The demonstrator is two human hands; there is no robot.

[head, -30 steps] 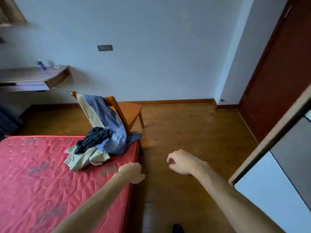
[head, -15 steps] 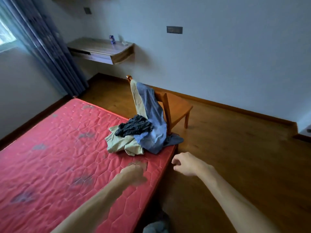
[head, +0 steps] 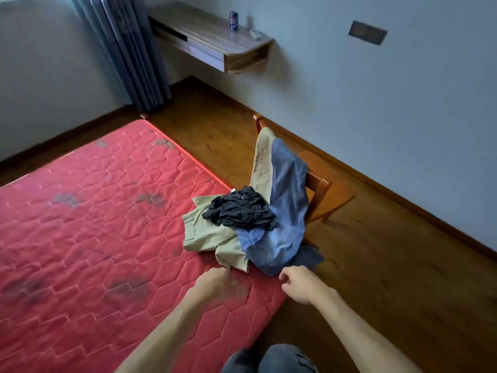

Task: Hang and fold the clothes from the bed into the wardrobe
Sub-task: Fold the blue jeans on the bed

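A pile of clothes lies at the near right corner of the red mattress (head: pixel 88 238): khaki trousers (head: pixel 207 235), a crumpled black garment (head: pixel 239 208) on top, and blue jeans (head: pixel 285 211). The khaki trousers and jeans drape up over the back of a wooden chair (head: pixel 330 195). My left hand (head: pixel 215 281), blurred by motion, reaches over the mattress just short of the khaki hem and holds nothing. My right hand (head: pixel 301 284) hovers with loosely curled fingers just below the jeans' lower edge, not touching them. The wardrobe is out of view.
The chair stands on the wooden floor (head: pixel 403 265) right against the bed corner. A wall-mounted wooden shelf (head: pixel 215 36) with a drink can (head: pixel 233 20) hangs at the back. Dark curtains (head: pixel 126 49) hang at the back left. My knees (head: pixel 269 359) show at the bottom edge.
My view has swung left and down from the wardrobe door to the bed. Both hands have moved forward, closer to the clothes pile, still holding nothing.
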